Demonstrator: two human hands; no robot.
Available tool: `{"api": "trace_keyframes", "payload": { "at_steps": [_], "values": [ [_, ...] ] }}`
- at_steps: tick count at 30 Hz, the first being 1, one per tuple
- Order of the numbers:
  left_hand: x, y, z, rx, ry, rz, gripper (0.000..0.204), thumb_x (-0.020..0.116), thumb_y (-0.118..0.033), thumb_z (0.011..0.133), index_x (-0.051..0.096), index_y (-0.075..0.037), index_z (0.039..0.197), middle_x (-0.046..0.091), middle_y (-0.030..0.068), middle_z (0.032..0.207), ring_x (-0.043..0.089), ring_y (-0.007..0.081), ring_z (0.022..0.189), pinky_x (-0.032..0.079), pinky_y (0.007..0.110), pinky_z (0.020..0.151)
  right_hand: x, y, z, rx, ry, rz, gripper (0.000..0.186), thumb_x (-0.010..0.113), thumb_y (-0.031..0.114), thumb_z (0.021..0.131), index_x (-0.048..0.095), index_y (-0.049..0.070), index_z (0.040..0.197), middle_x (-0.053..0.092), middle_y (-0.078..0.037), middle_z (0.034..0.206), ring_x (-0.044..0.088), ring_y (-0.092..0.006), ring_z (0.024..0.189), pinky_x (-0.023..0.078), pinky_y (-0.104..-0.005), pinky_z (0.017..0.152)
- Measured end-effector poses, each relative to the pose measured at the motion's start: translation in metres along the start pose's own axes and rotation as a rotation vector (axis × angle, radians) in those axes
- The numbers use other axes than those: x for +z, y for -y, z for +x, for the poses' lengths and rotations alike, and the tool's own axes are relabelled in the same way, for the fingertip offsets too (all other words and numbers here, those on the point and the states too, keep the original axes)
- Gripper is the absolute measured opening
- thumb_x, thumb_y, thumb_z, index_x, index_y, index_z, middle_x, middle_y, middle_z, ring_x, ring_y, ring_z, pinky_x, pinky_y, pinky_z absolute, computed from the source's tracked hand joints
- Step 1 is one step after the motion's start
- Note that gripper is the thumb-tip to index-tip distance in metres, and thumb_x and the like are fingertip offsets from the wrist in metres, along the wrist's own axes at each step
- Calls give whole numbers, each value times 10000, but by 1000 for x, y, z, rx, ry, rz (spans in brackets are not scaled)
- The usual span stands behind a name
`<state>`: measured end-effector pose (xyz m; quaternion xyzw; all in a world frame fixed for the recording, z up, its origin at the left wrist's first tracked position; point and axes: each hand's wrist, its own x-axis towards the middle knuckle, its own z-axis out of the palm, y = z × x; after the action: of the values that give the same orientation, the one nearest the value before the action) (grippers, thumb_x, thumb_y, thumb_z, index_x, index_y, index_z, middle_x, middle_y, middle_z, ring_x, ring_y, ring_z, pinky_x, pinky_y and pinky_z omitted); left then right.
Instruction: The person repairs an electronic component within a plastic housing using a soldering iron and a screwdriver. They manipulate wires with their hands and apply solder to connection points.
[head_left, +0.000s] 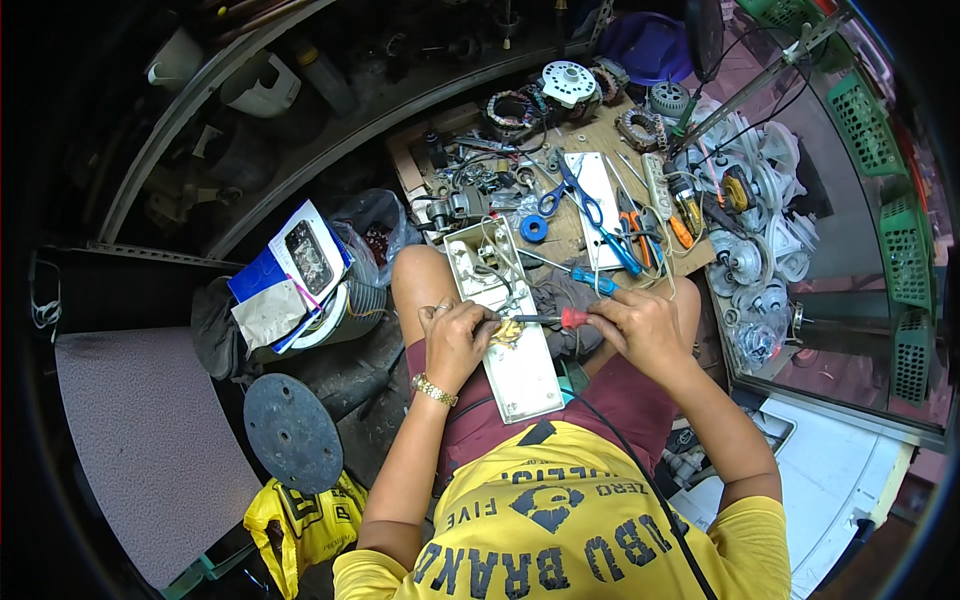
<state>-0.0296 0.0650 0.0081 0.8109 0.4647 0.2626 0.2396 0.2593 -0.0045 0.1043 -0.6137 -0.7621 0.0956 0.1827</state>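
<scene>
Across my lap lies a long off-white casing [527, 375], with wires and small fittings in its far half. My right hand [640, 325] grips the red handle of a screwdriver [573, 318], whose dark shaft points left over the casing. At the shaft's far end the fingers of my left hand [458, 338] are pinched together; what they hold is hidden. A cluster of small brass-coloured parts [508, 333] sits just beneath the shaft, beside my left fingertips. Beyond my right hand is a blue-handled screwdriver [595, 281].
A cluttered wooden board [570, 130] ahead carries blue-handled scissors [572, 195], blue tape [534, 229], a power strip [656, 185] and copper-wound coils [640, 128]. Clear plastic parts [765, 250] pile up at right. Left are a papers-topped bucket [365, 300] and a round black plate [293, 433].
</scene>
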Motion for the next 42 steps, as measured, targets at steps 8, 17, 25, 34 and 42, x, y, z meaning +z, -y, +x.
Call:
{"api": "trace_keyframes", "payload": {
  "at_steps": [8, 17, 25, 34, 42],
  "values": [
    [4, 2, 0, -1, -8, 4, 63, 829, -150, 806, 768, -159, 799, 754, -3, 835, 649, 248, 844, 325, 435, 823, 1, -1, 0, -7, -7, 11, 133, 806, 226, 891, 789, 112, 957, 697, -85, 821, 695, -305, 752, 566, -432, 654],
    [3, -1, 0, 4, -8, 48, 65, 835, -159, 798, 771, -171, 797, 753, -14, 845, 643, 239, 855, 324, 440, 827, 0, 0, 0, -8, -9, -3, 134, 805, 239, 891, 789, 120, 950, 695, -80, 815, 696, -299, 741, 565, -432, 639],
    [2, -2, 0, 3, -14, 65, 65, 836, -179, 802, 772, -179, 793, 748, -18, 840, 635, 234, 859, 325, 435, 828, 1, -1, 0, -15, -17, -15, 126, 802, 252, 895, 790, 135, 941, 692, -67, 807, 697, -289, 729, 559, -428, 614],
    [5, -1, -1, 0, -2, 86, 62, 832, -180, 807, 770, -176, 804, 743, -19, 854, 628, 235, 889, 332, 437, 842, 1, -1, 0, -9, -14, -20, 122, 798, 258, 899, 793, 143, 942, 698, -63, 810, 704, -287, 723, 561, -429, 607],
    [5, 0, -2, -3, -1, 112, 63, 833, -187, 811, 771, -173, 811, 744, -22, 858, 627, 234, 900, 336, 438, 845, 1, -1, 0, -3, -8, -20, 128, 799, 256, 896, 794, 137, 944, 705, -67, 818, 711, -289, 734, 565, -428, 612]
  ]
}}
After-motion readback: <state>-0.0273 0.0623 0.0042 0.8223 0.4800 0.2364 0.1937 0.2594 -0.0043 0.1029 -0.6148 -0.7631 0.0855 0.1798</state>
